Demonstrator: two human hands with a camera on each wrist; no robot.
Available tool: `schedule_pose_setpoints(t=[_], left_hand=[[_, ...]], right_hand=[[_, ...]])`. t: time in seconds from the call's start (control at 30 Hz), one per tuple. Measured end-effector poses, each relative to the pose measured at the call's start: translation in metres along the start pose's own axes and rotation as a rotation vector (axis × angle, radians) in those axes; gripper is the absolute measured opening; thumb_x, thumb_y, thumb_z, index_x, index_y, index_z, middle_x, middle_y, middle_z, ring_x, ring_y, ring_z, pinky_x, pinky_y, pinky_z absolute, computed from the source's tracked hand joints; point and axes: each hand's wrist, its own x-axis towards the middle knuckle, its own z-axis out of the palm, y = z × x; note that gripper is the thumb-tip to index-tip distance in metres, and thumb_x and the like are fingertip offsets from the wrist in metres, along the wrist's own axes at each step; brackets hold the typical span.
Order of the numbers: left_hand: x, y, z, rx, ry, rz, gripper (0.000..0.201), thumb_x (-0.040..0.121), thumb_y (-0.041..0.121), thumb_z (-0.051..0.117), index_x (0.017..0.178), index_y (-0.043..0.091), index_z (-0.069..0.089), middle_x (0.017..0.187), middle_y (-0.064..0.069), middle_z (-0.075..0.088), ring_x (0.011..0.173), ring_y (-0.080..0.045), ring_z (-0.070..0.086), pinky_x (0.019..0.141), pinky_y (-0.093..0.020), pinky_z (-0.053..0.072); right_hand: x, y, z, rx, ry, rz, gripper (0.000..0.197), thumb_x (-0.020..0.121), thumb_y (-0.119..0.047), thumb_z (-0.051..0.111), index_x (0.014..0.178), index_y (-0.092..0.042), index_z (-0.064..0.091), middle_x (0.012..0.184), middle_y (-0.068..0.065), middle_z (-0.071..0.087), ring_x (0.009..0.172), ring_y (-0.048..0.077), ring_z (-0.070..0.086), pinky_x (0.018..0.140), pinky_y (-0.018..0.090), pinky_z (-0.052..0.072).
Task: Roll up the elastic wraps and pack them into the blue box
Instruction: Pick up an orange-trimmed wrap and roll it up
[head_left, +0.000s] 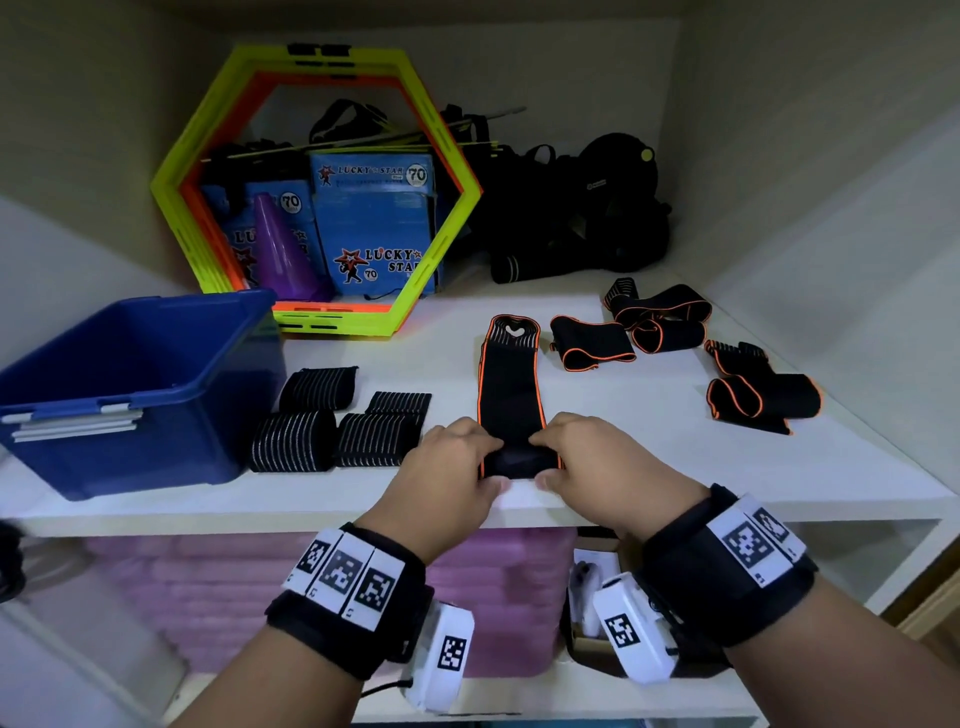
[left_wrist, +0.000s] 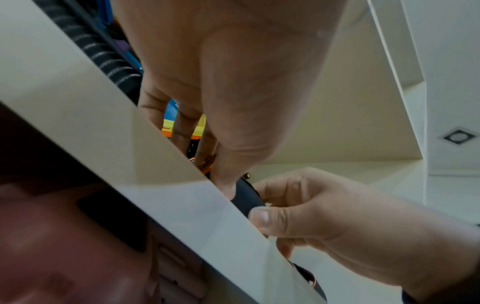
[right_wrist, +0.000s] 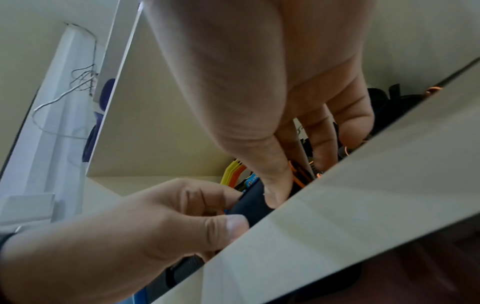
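At shelf edge, both hands' grip on orange-trimmed wrap (head_left: 511, 395).

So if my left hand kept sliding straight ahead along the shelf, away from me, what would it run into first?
Probably nothing soon. The left hand grips the rolled end of the orange-edged black elastic wrap; ahead lies bare white shelf, then the yellow-green hexagonal plastic frame. Depth is uncertain.

Soft, even light; bowed edges, blurred wrist-view foregrounds.
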Motion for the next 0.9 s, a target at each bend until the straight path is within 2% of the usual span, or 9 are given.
schedule_pose_setpoints(t=[0.1, 0.23, 0.4, 0.5, 0.57, 0.67, 0.77, 0.83, 0.9], left_hand=[[0.004, 0.001, -0.004, -0.126, 0.027, -0.063, 0.039, 0.09, 0.032, 0.071, 0.127, 0.02, 0.068, 0.111, 0.003, 0.063, 0.087, -0.013, 0.058, 0.088, -0.026, 0.047], [0.008, 0.005, -0.005, -0.222, 0.073, -0.158, 0.033, 0.092, 0.032, 0.069, 0.123, 0.019, 0.069, 0.085, 0.004, 0.065, 0.08, -0.011, 0.059, 0.071, -0.021, 0.042], [0.01, 0.01, 0.001, -0.283, 0.137, -0.215, 0.031, 0.094, 0.03, 0.068, 0.121, 0.015, 0.066, 0.083, -0.003, 0.07, 0.078, -0.016, 0.064, 0.073, -0.028, 0.051], [0.012, 0.008, 0.0, -0.312, 0.139, -0.242, 0.027, 0.095, 0.032, 0.065, 0.115, 0.013, 0.068, 0.079, -0.006, 0.07, 0.077, -0.02, 0.065, 0.075, -0.035, 0.054], [0.013, 0.008, -0.001, -0.337, 0.14, -0.266, 0.024, 0.096, 0.031, 0.063, 0.107, 0.011, 0.069, 0.075, -0.009, 0.069, 0.076, -0.024, 0.067, 0.075, -0.039, 0.054], [0.016, 0.015, -0.002, -0.285, 0.119, -0.311, 0.022, 0.097, 0.028, 0.062, 0.097, 0.007, 0.067, 0.07, -0.007, 0.063, 0.075, -0.026, 0.06, 0.069, -0.032, 0.045], [0.02, 0.02, -0.002, -0.234, 0.106, -0.359, 0.04, 0.094, 0.028, 0.064, 0.063, 0.009, 0.046, 0.058, -0.007, 0.046, 0.061, -0.027, 0.047, 0.056, -0.034, 0.032], [0.023, 0.02, -0.002, -0.214, 0.087, -0.398, 0.049, 0.094, 0.03, 0.064, 0.058, 0.011, 0.037, 0.055, -0.005, 0.042, 0.054, -0.023, 0.042, 0.05, -0.032, 0.026], [0.024, 0.019, -0.002, -0.211, 0.074, -0.425, 0.048, 0.094, 0.033, 0.063, 0.058, 0.01, 0.042, 0.055, -0.006, 0.046, 0.056, -0.024, 0.046, 0.049, -0.03, 0.028]], right_hand=[[0.003, 0.002, -0.007, 0.11, 0.002, 0.007, 0.026, 0.091, -0.027, 0.064, 0.113, -0.015, 0.07, 0.094, -0.003, 0.061, 0.089, 0.018, 0.058, 0.079, 0.032, 0.048], [0.004, 0.004, -0.009, 0.296, 0.054, 0.086, 0.021, 0.093, -0.022, 0.065, 0.113, -0.017, 0.07, 0.077, -0.015, 0.054, 0.07, 0.007, 0.056, 0.064, 0.019, 0.04], [0.007, 0.0, -0.006, 0.408, 0.078, 0.199, 0.02, 0.096, -0.026, 0.061, 0.115, -0.02, 0.06, 0.076, -0.001, 0.063, 0.065, 0.017, 0.07, 0.069, 0.035, 0.057], [0.008, -0.001, -0.006, 0.465, 0.065, 0.23, 0.02, 0.098, -0.028, 0.057, 0.116, -0.019, 0.056, 0.081, 0.009, 0.067, 0.064, 0.021, 0.071, 0.074, 0.043, 0.06], [0.009, -0.003, -0.006, 0.484, 0.067, 0.254, 0.02, 0.1, -0.029, 0.054, 0.113, -0.014, 0.057, 0.08, 0.016, 0.07, 0.062, 0.024, 0.071, 0.074, 0.043, 0.059], [0.012, -0.003, -0.003, 0.495, 0.096, 0.304, 0.023, 0.1, -0.029, 0.054, 0.112, -0.01, 0.057, 0.082, 0.017, 0.069, 0.061, 0.026, 0.067, 0.067, 0.039, 0.056], [0.018, -0.001, 0.0, 0.491, 0.12, 0.344, 0.024, 0.099, -0.031, 0.056, 0.112, -0.012, 0.05, 0.079, 0.011, 0.064, 0.061, 0.022, 0.059, 0.057, 0.03, 0.046], [0.02, 0.0, 0.002, 0.495, 0.13, 0.367, 0.024, 0.098, -0.032, 0.057, 0.108, -0.012, 0.049, 0.073, 0.007, 0.06, 0.059, 0.019, 0.055, 0.056, 0.029, 0.042], [0.022, 0.001, 0.002, 0.496, 0.144, 0.363, 0.023, 0.097, -0.032, 0.058, 0.104, -0.012, 0.052, 0.067, 0.005, 0.056, 0.056, 0.018, 0.051, 0.055, 0.028, 0.04]])
